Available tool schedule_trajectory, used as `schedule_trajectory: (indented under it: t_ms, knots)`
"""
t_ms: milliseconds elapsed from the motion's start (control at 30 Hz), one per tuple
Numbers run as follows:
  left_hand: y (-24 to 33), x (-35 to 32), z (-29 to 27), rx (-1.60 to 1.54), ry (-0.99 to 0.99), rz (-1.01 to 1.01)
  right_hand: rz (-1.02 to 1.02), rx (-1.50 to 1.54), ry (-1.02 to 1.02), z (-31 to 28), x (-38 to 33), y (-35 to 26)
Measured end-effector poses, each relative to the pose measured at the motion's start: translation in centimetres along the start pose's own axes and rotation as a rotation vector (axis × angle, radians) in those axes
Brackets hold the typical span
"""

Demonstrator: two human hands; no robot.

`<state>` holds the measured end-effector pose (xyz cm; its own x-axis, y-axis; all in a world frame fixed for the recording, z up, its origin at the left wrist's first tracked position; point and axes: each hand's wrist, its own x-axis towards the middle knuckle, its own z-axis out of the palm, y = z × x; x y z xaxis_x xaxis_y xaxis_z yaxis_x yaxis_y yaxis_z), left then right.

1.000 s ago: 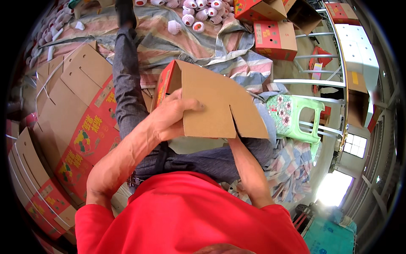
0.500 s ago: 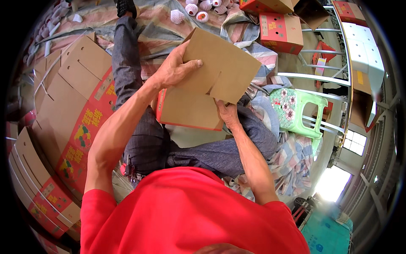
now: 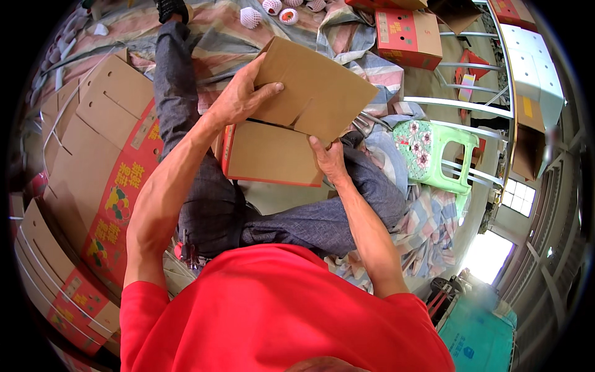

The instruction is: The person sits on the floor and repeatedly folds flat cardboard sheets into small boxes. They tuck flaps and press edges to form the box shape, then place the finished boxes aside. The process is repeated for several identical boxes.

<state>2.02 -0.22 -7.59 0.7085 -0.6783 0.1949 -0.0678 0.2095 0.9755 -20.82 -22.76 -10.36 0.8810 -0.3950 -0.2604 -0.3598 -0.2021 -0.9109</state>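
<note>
Person seated, legs in grey trousers stretched forward, red shirt at lower frame. Both hands work one flat-folded brown carton [image 3: 291, 124] held over the lap, above the thighs. Left hand [image 3: 238, 99] lies on the carton's upper panel at its left edge, thumb on top pointing right, fingers wrapped around the edge; it is closed on the board. Right hand [image 3: 328, 158] grips the carton from below, near the middle of its right side, thumb pressed up against the panel; also clamped on the board. Hands are apart, one at each side of the carton. Upper panel is tilted, its far corner pointing up-right; a slit shows near its lower edge. Lower panel has a red border along its left and bottom edges. To the person's left, a stack of flat cartons [image 3: 93, 161] with red printed sides lies on the floor, bound with white straps. Ahead, a striped cloth [image 3: 211, 31] covers the floor; fruit in white foam nets [image 3: 251, 17] rests on it. A made-up red and brown box [image 3: 406, 34] stands ahead right. A green plastic stool [image 3: 434, 152] stands just beside the right knee. White metal shelving [image 3: 471, 105] lies beyond the stool.
</note>
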Motion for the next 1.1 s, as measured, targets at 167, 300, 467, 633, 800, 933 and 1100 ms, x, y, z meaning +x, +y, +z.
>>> schedule_trajectory:
  t_ms: [167,300,467,633,800,933,1100]
  knots:
    - [0.5,-0.2,0.1,0.052,0.013,-0.035,-0.001,0.025,0.039,0.3,-0.3,-0.1]
    - [0.8,-0.9,0.2,0.137,0.045,-0.003,-0.004,0.001,0.035,0.4,-0.4,-0.8]
    - [0.4,-2.2,0.3,0.235,0.097,0.018,-0.046,-0.057,0.028,0.6,-0.3,-0.4]
    - [0.4,-2.7,0.3,0.206,0.082,0.007,-0.126,-0.237,0.133,0.4,-0.3,0.9]
    - [0.7,-2.7,-0.2,0.18,0.048,0.038,-0.262,-0.497,0.285,-2.2,0.8,-1.7]
    - [0.7,-3.1,0.0,0.15,0.021,0.011,-0.793,-0.839,0.395,-6.4,2.6,-7.4]
    - [1.7,-3.2,-0.6,0.2,-0.047,0.002,-0.461,-0.998,-0.272,-7.0,7.4,-16.9]
